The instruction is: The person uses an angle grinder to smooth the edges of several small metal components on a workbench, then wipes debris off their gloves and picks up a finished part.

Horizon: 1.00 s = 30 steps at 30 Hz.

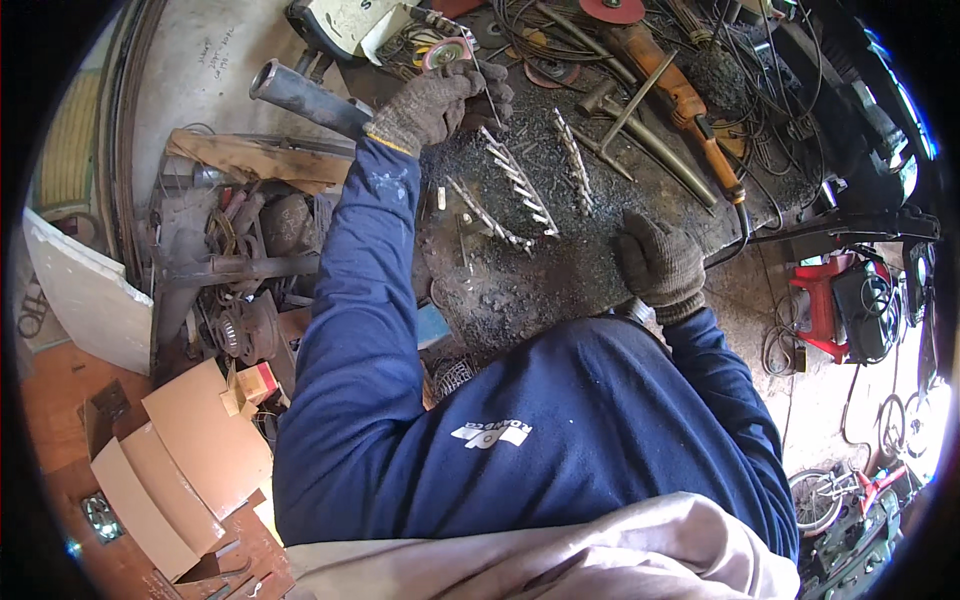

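Left hand (440, 104) pinches a rod (488, 94), upper centre.
It looks thin, grey; the right hand (663, 262), grip I cannot tell.

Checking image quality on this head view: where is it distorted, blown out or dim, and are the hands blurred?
Head view, rim: black fisheye border, the cardboard box bending at lower left; head view, right edge: washed-out white near the small bicycle; head view, centre: workbench dimmer, left hand and right hand without obvious motion blur.
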{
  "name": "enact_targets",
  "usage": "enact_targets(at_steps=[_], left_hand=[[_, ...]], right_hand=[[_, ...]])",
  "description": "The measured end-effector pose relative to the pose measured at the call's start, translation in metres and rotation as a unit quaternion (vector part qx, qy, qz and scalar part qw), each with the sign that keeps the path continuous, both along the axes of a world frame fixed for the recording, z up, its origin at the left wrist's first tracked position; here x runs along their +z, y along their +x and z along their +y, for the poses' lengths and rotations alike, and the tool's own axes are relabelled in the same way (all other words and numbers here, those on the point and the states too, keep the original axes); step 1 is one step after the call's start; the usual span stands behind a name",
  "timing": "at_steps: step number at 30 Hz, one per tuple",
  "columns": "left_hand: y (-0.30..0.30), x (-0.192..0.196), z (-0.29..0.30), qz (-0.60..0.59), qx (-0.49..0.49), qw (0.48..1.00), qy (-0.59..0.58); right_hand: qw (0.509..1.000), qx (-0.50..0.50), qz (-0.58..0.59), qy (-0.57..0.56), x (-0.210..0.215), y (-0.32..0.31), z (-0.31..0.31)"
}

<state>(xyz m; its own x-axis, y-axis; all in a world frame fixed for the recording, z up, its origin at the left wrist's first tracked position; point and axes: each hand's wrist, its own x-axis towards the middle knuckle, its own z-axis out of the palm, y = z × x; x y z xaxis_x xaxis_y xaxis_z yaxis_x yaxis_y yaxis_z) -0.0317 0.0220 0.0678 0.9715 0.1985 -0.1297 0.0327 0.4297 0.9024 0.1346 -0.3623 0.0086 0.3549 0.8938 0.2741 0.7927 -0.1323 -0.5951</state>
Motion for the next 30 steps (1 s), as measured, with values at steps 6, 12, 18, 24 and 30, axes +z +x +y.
enact_targets(at_steps=[6,12,18,24,30], left_hand=[[0.003,0.022,-0.017,-0.043,-0.023,0.999,0.001],[0.006,0.029,-0.016,-0.057,-0.046,0.997,0.001],[0.01,0.036,0.005,0.026,0.064,0.994,0.087],[-0.008,0.019,0.145,0.478,0.149,0.716,0.487],[-0.009,0.02,0.17,0.479,0.311,0.592,0.568]], right_hand=[[1.0,0.004,0.006,-0.019,0.004,0.001,-0.001],[1.0,0.012,0.011,-0.026,0.004,0.002,0.0],[1.0,-0.001,0.013,-0.018,0.009,0.001,-0.001],[0.999,0.005,0.025,-0.038,0.011,0.0,0.002],[0.999,0.01,0.008,-0.036,0.008,0.002,0.004]])
